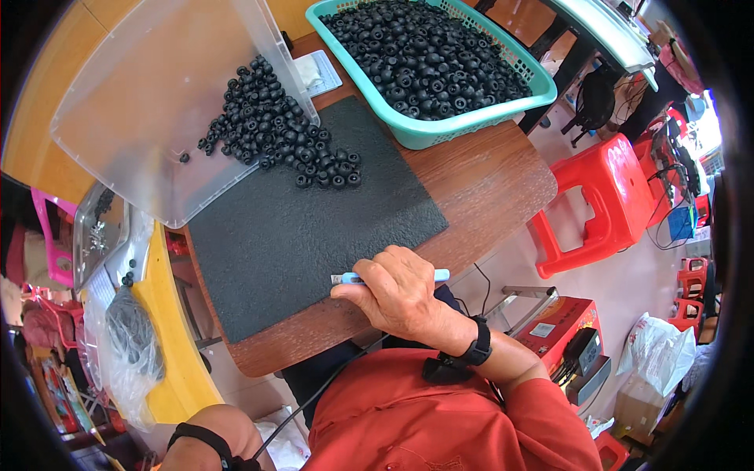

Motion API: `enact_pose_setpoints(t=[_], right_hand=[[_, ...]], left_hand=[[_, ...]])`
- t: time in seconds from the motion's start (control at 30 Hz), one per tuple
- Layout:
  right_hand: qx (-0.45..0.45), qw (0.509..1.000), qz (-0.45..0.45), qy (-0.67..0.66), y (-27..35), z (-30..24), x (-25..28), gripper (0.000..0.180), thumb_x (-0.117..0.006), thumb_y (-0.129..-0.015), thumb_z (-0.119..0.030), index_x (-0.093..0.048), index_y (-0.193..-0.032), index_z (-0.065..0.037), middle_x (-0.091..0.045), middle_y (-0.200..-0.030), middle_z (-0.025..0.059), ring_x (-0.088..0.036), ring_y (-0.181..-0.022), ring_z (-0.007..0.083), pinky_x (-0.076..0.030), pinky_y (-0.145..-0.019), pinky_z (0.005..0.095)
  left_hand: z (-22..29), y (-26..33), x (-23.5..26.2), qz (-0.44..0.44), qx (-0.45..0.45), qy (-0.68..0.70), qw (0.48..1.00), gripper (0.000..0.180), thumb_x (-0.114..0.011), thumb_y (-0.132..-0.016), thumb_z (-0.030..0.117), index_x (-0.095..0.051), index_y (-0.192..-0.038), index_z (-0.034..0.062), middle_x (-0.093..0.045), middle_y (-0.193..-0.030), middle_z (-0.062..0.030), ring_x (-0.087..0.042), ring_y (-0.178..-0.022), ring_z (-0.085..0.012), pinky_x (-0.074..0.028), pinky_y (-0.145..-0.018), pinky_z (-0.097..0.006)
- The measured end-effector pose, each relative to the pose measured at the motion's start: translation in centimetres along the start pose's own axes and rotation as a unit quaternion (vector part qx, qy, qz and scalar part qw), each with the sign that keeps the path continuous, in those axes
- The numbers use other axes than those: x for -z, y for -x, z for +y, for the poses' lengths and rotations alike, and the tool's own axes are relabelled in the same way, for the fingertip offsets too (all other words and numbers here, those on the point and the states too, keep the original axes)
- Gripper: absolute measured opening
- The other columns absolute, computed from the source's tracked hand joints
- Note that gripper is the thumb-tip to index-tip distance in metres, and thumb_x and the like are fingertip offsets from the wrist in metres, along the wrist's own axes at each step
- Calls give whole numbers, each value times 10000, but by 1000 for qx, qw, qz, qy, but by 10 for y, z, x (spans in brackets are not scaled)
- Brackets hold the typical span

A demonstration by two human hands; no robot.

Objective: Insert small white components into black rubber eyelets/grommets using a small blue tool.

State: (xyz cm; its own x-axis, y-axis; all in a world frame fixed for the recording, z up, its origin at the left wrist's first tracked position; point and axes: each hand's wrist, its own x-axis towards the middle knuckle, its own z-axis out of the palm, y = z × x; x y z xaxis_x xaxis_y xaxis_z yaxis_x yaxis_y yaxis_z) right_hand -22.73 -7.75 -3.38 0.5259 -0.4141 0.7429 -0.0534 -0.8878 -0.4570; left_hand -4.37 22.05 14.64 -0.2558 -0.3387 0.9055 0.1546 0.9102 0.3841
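My right hand (400,294) is closed round a slim light blue utility knife (441,275) above the near edge of a dark grey mat (306,228). The knife's pale tip points left; its middle is hidden by my fingers. Of my left arm (224,428), only a part with a black strap shows at the lower left, and that hand is out of sight. Small round black parts with holes (275,118) spill from a tilted clear plastic bin (126,102) onto the mat's far side, away from my right hand.
A turquoise basket (440,129) heaped with similar black parts stands at the back of the brown table (487,188). A red stool (601,204) and a red box (561,334) are on the right. Left lies a clear bag (133,337) of dark material.
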Motion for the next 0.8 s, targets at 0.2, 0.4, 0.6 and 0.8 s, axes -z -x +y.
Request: enact_pose_setpoints(t=[0.2, 0.4, 0.6, 0.8], right_hand=[[20, 1000, -2, -23, -3, -7, -10, 305, -813, -741, -228, -578, -788, -40, -446, -635, 54, -479, -569, 214, -391, -519, 331], [17, 1000, -8, -25, -2, -6, -7, 309, -818, -738, -225, -592, -809, -27, -468, -630, 55, -489, -556, 215, -390, -510, 329], [17, 999, -2, -39, 2, 1, -6, 317, -818, -746, -244, -603, -832, -26, -486, -625, 49, -488, -536, 211, -384, -499, 328], [18, 999, -17, -45, 5, -1, -2, 302, -808, -723, -220, -579, -799, -40, -450, -641, 52, -481, -569, 221, -391, -527, 339]], left_hand=[[-41, -20, -1, -26, 38, 99, 994, 285, -517, -888, 242, -649, -911, -10, -661, -801, -147, -632, -630, -260, -449, -437, -329], [-79, -32, 18, -62, 83, 255, 961, 286, -530, -890, 251, -653, -904, -7, -667, -808, -154, -647, -648, -280, -459, -437, -338], [-129, -64, 20, -103, 150, 389, 903, 288, -543, -891, 260, -657, -897, -4, -673, -815, -162, -662, -666, -301, -469, -437, -348], [-204, 17, 42, 455, 517, 197, 698, 303, -596, -797, 251, -537, -912, -23, -507, -729, -119, -468, -550, -189, -344, -432, -296]])
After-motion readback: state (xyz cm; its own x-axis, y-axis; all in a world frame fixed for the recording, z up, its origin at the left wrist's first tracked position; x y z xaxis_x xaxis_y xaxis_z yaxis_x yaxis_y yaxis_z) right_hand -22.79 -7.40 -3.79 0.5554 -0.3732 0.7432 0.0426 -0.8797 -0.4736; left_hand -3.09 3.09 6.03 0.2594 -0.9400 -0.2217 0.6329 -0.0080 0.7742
